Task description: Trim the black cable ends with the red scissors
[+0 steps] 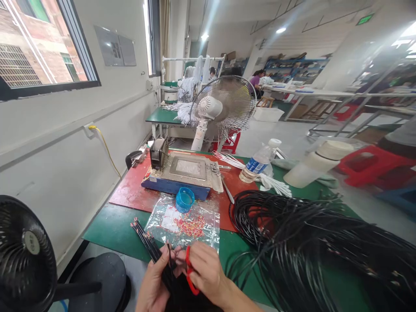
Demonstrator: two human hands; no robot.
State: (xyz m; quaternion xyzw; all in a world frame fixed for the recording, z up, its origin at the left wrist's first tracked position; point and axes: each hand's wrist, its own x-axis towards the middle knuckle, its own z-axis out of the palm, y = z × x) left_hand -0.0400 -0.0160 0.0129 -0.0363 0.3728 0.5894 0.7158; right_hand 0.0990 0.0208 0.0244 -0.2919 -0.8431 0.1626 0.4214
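The left hand (152,288) has its grip wrapped round a bundle of black wires (147,240), whose long axis runs up and to the left over the green worktop (107,229). The right hand (208,273) (close beside the left, fingers meeting it) pinches a red band (188,271) at the bundle's near end.

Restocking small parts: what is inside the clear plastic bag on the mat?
The clear plastic bag holds small red and yellowish pieces and a white patch, too blurred to identify. A blue cap on its far edge covers that part.
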